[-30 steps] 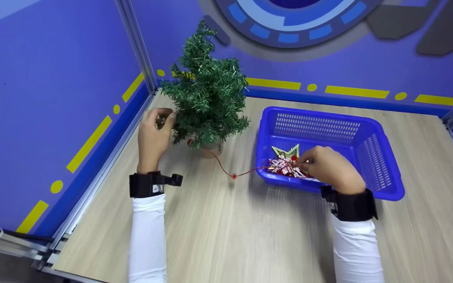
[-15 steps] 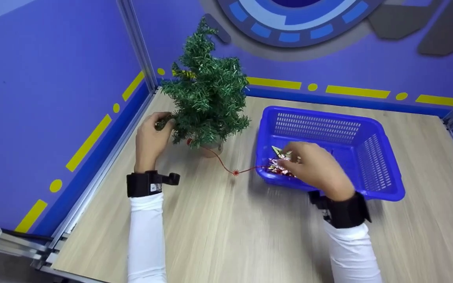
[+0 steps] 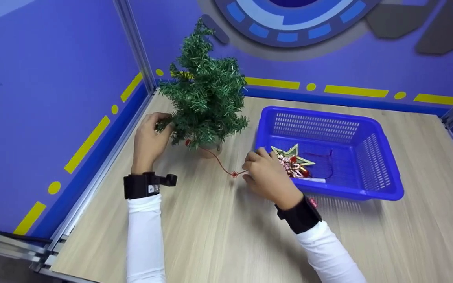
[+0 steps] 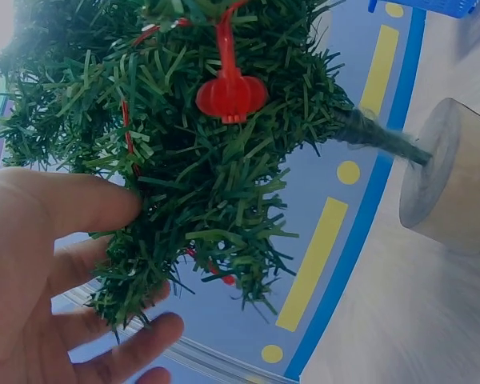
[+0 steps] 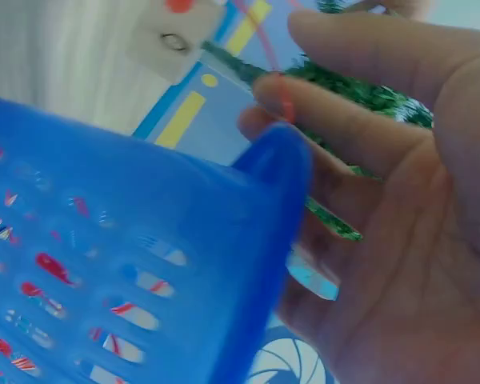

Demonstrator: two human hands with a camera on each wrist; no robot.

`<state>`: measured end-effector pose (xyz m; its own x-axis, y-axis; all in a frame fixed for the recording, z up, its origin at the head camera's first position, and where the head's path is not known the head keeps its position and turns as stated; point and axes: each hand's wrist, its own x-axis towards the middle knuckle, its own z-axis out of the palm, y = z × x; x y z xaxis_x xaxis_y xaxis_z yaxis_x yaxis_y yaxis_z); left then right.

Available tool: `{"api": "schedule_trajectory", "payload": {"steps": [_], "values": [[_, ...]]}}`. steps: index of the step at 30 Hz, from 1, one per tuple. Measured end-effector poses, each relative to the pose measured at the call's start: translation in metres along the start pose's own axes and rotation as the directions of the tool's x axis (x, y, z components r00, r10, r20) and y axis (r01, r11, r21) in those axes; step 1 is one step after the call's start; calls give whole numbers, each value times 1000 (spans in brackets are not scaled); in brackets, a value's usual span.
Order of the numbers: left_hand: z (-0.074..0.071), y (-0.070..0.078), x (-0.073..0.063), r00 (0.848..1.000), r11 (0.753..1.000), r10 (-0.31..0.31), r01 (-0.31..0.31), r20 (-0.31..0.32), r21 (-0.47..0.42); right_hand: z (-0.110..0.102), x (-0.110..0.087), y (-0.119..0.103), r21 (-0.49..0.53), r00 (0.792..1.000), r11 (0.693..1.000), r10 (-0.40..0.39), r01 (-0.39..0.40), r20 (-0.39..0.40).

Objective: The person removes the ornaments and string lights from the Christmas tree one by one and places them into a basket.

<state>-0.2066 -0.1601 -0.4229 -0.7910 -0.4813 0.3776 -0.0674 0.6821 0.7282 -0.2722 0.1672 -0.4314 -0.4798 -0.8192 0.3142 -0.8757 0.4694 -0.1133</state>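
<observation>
A small green Christmas tree (image 3: 207,90) stands at the back left on a round base (image 4: 464,184). My left hand (image 3: 148,141) holds a low branch at the tree's left side, thumb on one side and fingers on the other. A red garland string (image 3: 219,161) runs from the tree, with a spiky red bead (image 3: 234,174) along it. A red lantern-shaped ornament (image 4: 232,96) hangs among the needles. My right hand (image 3: 271,179) is at the basket's near left corner, thumb and fingers apart, with the string passing by its index fingertip.
The blue plastic basket (image 3: 389,157) sits on the right of the wooden table (image 3: 218,236). Inside lie a gold-edged star (image 3: 292,151), pink and red ornaments and more red string. Blue printed panels (image 3: 73,78) wall the left and back.
My right hand has left the ornaments inside the basket and moved left to the basket's corner, by the string. The left hand has shifted slightly at the branch.
</observation>
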Motion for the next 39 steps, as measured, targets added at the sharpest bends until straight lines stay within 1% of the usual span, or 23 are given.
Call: {"api": "schedule_trajectory", "payload": {"steps": [2,5,7,8,10,12,14,16,21,23,25,27,32,34,36,39], "values": [[1,0,0,1000,1000,15,-15,-18,3,3,-1,0,-18,1000,1000,-24,24,-16],[2,1,0,998,1000,22,-21,-51,11,0,-4,1,13,998,998,-64,64,-13],[2,1,0,997,1000,18,-17,-70,18,-7,-5,2,84,995,992,-99,98,6],[2,2,0,997,1000,16,-15,-78,19,-12,-7,2,137,993,984,-117,112,28],[2,2,0,996,1000,11,-10,-86,22,-24,-10,3,243,985,962,-150,126,82],[1,4,0,996,1000,11,-9,-90,24,-38,-14,5,343,976,931,-178,125,129],[0,4,0,996,1000,5,-3,-89,24,-51,-18,7,414,969,904,-190,110,158],[-1,4,-1,997,1000,-4,6,-80,22,-63,-22,10,454,969,883,-200,114,146],[-5,6,-4,999,999,-27,28,-45,23,-85,-32,23,543,977,830,-201,128,77],[-5,7,-4,999,999,-30,31,-35,26,-91,-36,26,564,976,817,-201,120,84],[-6,8,-4,999,999,-27,28,-25,27,-95,-39,29,569,971,815,-212,112,113],[-5,9,-4,1000,999,-23,23,-20,26,-97,-41,28,563,963,821,-221,98,154],[-4,10,-5,999,999,-30,30,-16,25,-92,-39,20,530,940,845,-234,70,248],[-4,11,-5,999,999,-33,33,-17,26,-89,-38,16,537,924,842,-248,57,290],[-4,11,-5,999,999,-30,31,-19,29,-87,-38,12,549,904,834,-275,55,327],[-4,13,-4,1000,999,-20,21,-23,35,-85,-37,7,575,882,815,-321,71,345]]}}
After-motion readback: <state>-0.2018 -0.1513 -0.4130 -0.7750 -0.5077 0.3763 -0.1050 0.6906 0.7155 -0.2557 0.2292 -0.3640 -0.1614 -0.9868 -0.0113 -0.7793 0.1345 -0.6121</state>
